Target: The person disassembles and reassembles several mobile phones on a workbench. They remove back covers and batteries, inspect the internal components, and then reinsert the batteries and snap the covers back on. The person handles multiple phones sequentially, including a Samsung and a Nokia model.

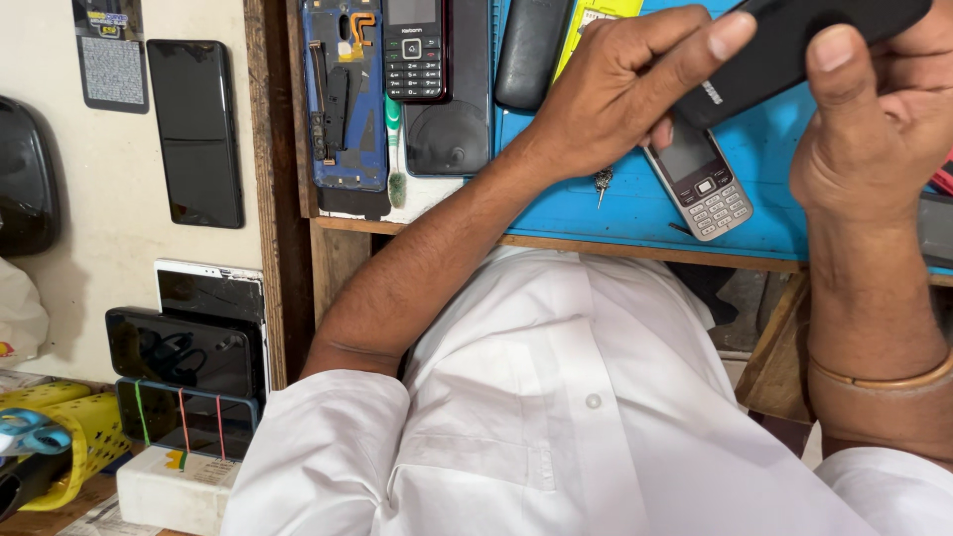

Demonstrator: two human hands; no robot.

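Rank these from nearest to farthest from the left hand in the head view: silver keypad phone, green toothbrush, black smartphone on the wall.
From the left hand:
1. Silver keypad phone, just below it on the blue mat.
2. Green toothbrush, further left.
3. Black smartphone, far left on the wall.

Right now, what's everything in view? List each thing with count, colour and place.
Flat phone casing: one, black, held in both hands, top right.
Silver keypad phone: one, on the blue work mat.
Opened phone frame: one, blue, top centre.
Dark keypad phone: one, beside the frame.
Toothbrush: one, green and white, below the dark keypad phone.
Black smartphones: several, left, on the wall and stacked.
Yellow plastic basket: one, bottom left.
Left hand: grip on casing.
Right hand: grip on casing.
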